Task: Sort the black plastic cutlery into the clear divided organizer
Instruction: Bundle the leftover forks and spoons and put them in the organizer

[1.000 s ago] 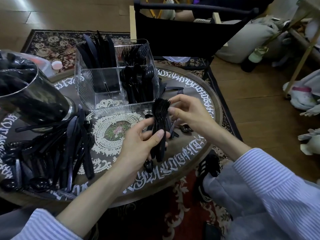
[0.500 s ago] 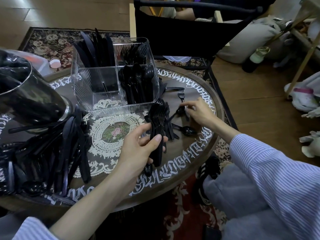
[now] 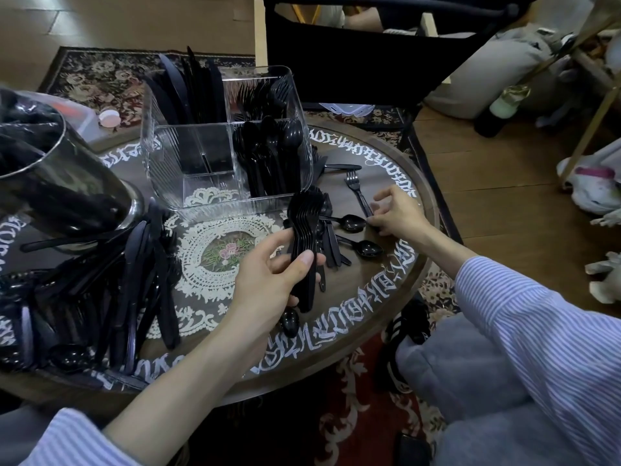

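Observation:
My left hand (image 3: pixel 268 280) grips a stacked bundle of black forks (image 3: pixel 304 237) upright above the table. My right hand (image 3: pixel 398 215) reaches right and pinches the handle end of a single black fork (image 3: pixel 358 191) that lies flat on the table. Two loose black spoons (image 3: pixel 349 222) (image 3: pixel 366 247) lie between my hands. The clear divided organizer (image 3: pixel 188 169) stands behind, with knives in its back left section, forks in the back right and spoons in the front right. Its front left section holds no cutlery.
A heap of unsorted black cutlery (image 3: pixel 111 274) covers the table's left side beside a metal bucket (image 3: pixel 50 193). The round wooden table (image 3: pixel 413 264) drops off close to my right hand. A black chair (image 3: pixel 353 58) stands behind the table.
My right hand left the fork bundle and moved right and down to the table, onto the lone fork. My left hand kept holding the bundle.

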